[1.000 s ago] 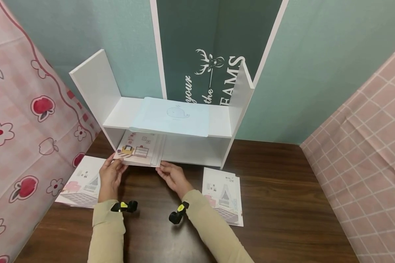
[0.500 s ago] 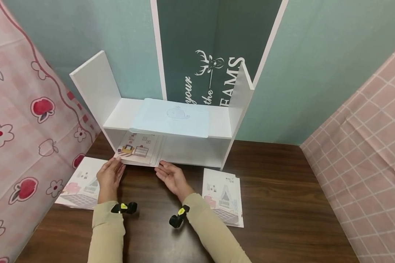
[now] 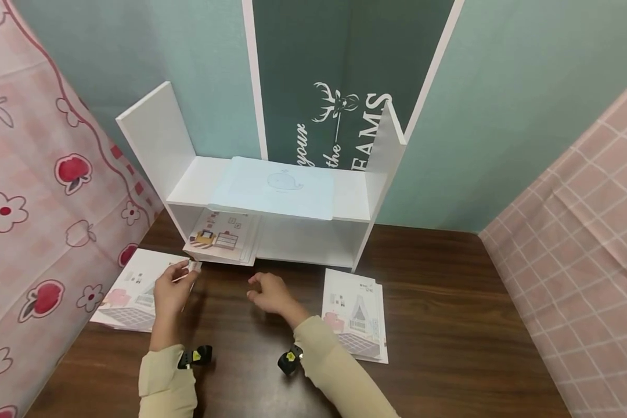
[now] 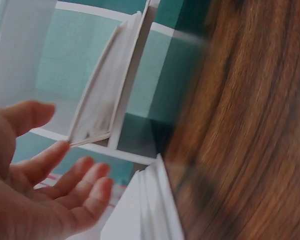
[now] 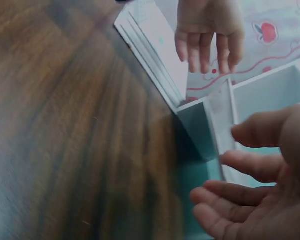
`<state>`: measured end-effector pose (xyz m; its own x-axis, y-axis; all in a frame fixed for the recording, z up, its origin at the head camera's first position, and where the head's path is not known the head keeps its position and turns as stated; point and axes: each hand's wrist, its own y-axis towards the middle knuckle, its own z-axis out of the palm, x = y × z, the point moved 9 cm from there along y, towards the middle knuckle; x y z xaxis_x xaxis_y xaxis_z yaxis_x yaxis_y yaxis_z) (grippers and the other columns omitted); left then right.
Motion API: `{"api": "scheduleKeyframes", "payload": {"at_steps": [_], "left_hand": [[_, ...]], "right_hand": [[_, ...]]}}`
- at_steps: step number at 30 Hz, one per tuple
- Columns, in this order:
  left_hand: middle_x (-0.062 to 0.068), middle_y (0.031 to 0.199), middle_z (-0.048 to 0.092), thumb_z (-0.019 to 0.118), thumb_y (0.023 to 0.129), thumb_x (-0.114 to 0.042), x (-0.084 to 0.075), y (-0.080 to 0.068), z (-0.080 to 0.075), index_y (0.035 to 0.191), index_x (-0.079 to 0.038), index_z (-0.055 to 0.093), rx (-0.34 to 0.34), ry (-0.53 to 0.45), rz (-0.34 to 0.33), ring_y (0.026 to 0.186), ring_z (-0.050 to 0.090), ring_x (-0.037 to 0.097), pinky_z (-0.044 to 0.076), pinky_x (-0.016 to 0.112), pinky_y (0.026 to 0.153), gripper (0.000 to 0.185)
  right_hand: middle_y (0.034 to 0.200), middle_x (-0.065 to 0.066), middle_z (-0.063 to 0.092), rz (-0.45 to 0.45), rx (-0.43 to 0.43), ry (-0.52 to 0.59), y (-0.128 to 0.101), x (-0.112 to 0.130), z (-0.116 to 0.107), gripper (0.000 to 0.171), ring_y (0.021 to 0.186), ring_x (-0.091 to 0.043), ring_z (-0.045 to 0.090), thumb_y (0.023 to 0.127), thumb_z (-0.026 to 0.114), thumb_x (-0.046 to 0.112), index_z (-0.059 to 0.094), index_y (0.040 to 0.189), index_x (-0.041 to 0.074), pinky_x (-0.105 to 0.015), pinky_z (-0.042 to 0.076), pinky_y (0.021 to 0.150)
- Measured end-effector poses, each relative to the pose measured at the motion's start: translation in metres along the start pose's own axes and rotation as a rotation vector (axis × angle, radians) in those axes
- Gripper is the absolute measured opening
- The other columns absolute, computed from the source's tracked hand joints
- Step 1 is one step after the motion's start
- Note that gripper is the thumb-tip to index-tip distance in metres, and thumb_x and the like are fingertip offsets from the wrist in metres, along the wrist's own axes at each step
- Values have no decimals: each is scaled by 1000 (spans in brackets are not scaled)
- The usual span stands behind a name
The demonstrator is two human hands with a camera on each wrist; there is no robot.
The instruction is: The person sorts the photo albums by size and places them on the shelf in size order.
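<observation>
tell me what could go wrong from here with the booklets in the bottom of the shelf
The stack of booklets sticks out past the front edge of the white shelf, so it might slide out or get knocked. The left hand and right hand hover empty just in front of it, so a careless sweep could catch the overhang.

Staged home nook, pink cloths (apple print), slogan backdrop

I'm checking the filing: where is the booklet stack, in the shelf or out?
In. The booklet stack lies in the white shelf's lower compartment, front edge protruding; both hands are off it.
</observation>
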<state>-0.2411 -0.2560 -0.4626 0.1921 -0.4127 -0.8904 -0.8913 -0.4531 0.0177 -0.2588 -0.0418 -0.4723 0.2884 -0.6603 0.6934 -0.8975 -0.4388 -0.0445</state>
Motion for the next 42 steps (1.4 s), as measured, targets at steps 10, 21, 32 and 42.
{"api": "scheduleKeyframes", "payload": {"at_steps": [10, 21, 32, 42], "left_hand": [[37, 112, 52, 67, 84, -24, -23, -36, 22, 122, 12, 50, 369, 410, 280, 105, 47, 51, 39, 57, 87, 55], [33, 109, 54, 69, 82, -23, -30, -51, 39, 122, 10, 50, 436, 481, 273, 103, 48, 49, 40, 55, 85, 55], [33, 117, 51, 69, 81, -24, -57, -67, 54, 124, 6, 52, 408, 466, 307, 107, 47, 48, 39, 56, 87, 55], [27, 116, 52, 71, 80, -21, -72, -91, 79, 123, 0, 56, 456, 513, 334, 101, 53, 44, 44, 54, 81, 50]], "right_hand": [[103, -10, 57, -76, 135, -537, -22, 15, 0, 36, 91, -26, 57, 85, 65, 28, 61, 115, 9, -38, 48, 74], [102, -10, 57, -42, 145, -572, -26, 4, 1, 38, 91, -27, 56, 84, 66, 31, 60, 115, 10, -39, 47, 75], [104, -10, 59, -58, 92, -620, -46, 2, -17, 37, 88, -27, 56, 81, 67, 29, 62, 113, 11, -40, 47, 73], [104, -13, 60, -80, 13, -588, -68, -7, -37, 36, 91, -31, 57, 81, 67, 29, 63, 110, 8, -43, 48, 71]]}}
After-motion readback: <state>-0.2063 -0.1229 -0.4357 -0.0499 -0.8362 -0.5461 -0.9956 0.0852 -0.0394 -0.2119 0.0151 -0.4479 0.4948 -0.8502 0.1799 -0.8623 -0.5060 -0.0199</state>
